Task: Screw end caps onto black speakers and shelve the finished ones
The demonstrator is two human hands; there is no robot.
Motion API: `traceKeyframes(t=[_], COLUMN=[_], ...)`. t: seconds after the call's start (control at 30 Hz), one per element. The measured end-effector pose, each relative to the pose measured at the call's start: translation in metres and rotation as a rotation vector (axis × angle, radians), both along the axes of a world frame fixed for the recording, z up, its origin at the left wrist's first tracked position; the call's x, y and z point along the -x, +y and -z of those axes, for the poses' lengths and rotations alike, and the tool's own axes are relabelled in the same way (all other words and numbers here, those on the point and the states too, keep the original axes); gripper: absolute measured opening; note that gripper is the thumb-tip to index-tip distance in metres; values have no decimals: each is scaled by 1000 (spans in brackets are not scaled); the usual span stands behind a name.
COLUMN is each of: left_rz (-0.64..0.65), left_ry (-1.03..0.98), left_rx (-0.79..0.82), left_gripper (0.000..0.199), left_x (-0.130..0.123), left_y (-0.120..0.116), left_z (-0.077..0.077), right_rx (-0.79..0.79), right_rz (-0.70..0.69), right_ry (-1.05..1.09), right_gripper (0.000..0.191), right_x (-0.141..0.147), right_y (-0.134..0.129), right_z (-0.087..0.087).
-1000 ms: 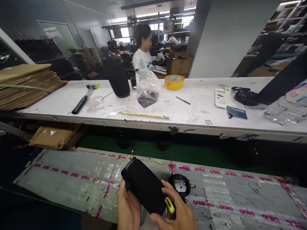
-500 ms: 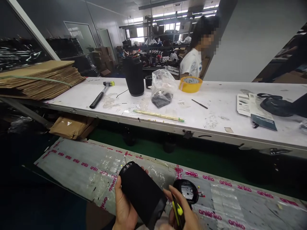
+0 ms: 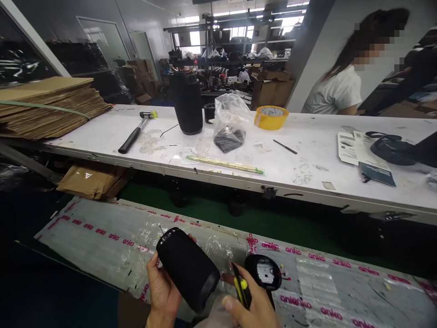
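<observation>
My left hand (image 3: 164,287) is wrapped round a black fabric-covered cylindrical speaker (image 3: 187,269), held tilted above the lower bench. A row of small openings shows at its upper-left end. A thin wire sticks up beside that end. In my right hand (image 3: 254,298) is a slim black-and-yellow hand tool (image 3: 242,286), its dark end pointing up and left; its exact kind is unclear. The tool is just right of the speaker's lower end, and I cannot tell whether they touch. Behind my right hand, a black oval part (image 3: 264,272) with red connectors rests on the lower bench.
The lower bench (image 3: 105,248) is covered in taped sheeting. On the white table (image 3: 211,141) stand another black speaker (image 3: 187,105), a hammer (image 3: 134,133), a plastic bag (image 3: 230,123) and yellow tape (image 3: 271,117). Flattened cardboard (image 3: 48,107) is stacked left. A person (image 3: 337,91) is beyond the table.
Both hands have shifted left with the speaker and the tool. The tool sits slightly farther from the speaker's lower end. The person beyond the table has moved right.
</observation>
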State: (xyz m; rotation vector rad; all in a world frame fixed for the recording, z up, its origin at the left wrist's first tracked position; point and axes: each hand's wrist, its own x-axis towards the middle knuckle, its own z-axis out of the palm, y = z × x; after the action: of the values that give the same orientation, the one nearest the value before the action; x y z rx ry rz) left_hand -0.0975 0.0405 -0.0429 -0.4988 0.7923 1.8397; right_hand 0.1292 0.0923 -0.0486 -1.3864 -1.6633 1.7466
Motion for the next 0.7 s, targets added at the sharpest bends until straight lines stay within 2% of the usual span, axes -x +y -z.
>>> traceKeyframes(t=[0.07, 0.17, 0.3, 0.37, 0.5, 0.57, 0.63, 0.7], left_rz=[44, 54, 119, 229, 536, 653, 766, 973], left_ry=[3, 33, 226, 267, 304, 339, 392, 532], left_rx=[-44, -110, -182, -157, -45, -55, -106, -179], left_gripper=[58, 62, 81, 78, 53, 45, 45, 53], left_x=[-9, -16, -4, 6, 8, 0, -8, -12], left_y=[7, 13, -2, -16, -37, -35, -24, -7], left_z=[-1, -1, 1, 1, -4, -12, -24, -38], right_rx=[83, 123, 167, 186, 228, 249, 267, 268], right_rz=[-32, -9, 54, 58, -10, -72, -146, -219], right_ry=[68, 179, 373, 443, 532, 540, 537, 553], right_gripper=[78, 86, 93, 96, 93, 95, 95, 91], right_x=[14, 27, 20, 10, -15, -26, -35, -39], right_y=[-1, 2, 10, 16, 30, 37, 42, 46], right_z=[-5, -11, -19, -24, -29, -28, -24, -19])
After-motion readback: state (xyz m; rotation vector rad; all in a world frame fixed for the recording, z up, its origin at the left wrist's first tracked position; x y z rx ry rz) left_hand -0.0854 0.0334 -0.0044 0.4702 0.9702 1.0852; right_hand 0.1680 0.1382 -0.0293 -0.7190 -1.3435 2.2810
